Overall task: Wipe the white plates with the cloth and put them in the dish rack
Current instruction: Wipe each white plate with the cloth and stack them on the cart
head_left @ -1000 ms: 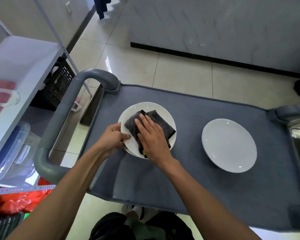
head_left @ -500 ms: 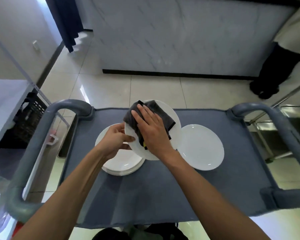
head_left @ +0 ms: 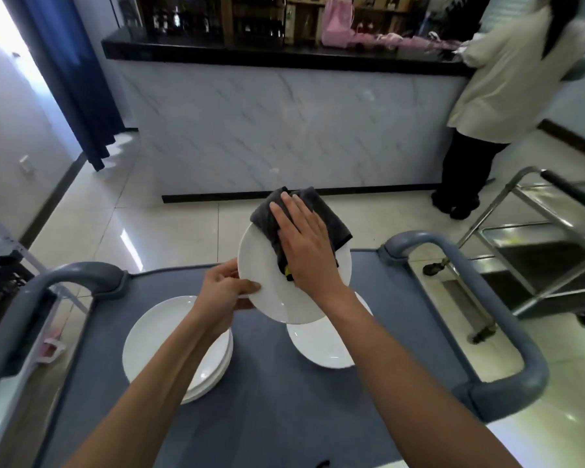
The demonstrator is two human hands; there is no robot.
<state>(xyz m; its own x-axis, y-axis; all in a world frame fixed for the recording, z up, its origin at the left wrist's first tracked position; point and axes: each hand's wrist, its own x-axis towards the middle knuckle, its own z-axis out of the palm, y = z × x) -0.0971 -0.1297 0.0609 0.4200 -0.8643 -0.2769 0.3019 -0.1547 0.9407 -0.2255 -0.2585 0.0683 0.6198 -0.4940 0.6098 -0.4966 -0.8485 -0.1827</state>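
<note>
My left hand (head_left: 224, 293) pinches the left rim of a white plate (head_left: 267, 288) and holds it tilted above the cart. Flat on a dark grey cloth (head_left: 331, 217), my right hand (head_left: 306, 244) presses the cloth against the plate's upper face. Below on the left lies a stack of white plates (head_left: 159, 342). A single white plate (head_left: 321, 346) lies on the right, partly hidden by the raised plate and my right forearm. No dish rack is visible.
The plates lie on a cart (head_left: 284, 417) with a blue-grey mat and grey tubular handles at both ends. A steel trolley (head_left: 534, 251) stands to the right. A person in a pale coat (head_left: 497, 82) stands at a marble-fronted counter (head_left: 284, 130) ahead.
The plate, with the cloth on it, has been lifted off the stack and raised higher and to the right. The view has tilted up toward the counter.
</note>
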